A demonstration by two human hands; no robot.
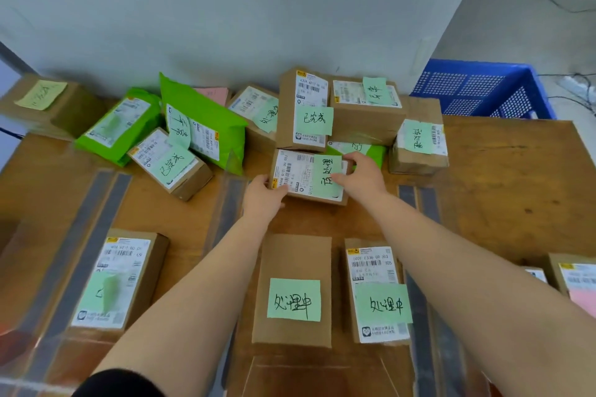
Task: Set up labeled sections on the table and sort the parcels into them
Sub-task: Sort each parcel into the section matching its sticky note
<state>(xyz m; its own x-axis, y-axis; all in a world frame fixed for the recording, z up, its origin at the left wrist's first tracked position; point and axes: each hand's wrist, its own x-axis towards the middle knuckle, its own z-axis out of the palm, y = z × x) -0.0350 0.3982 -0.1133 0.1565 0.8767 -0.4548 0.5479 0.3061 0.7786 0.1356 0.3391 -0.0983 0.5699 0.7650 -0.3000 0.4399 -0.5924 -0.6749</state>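
Note:
A small cardboard parcel with a white shipping label and a green handwritten note lies at the table's middle, in front of the unsorted pile. My left hand grips its near-left corner and my right hand grips its right end. Behind it, more boxes and green mailer bags with green notes are heaped against the wall. Near me, tape strips divide the wooden table into sections. Two noted parcels lie in the middle section and one lies in the left.
A blue plastic crate stands off the table's back right corner. Parcels, one with a pink note, sit at the right edge. A box with a yellow note rests at the back left. A grey wall runs behind the table.

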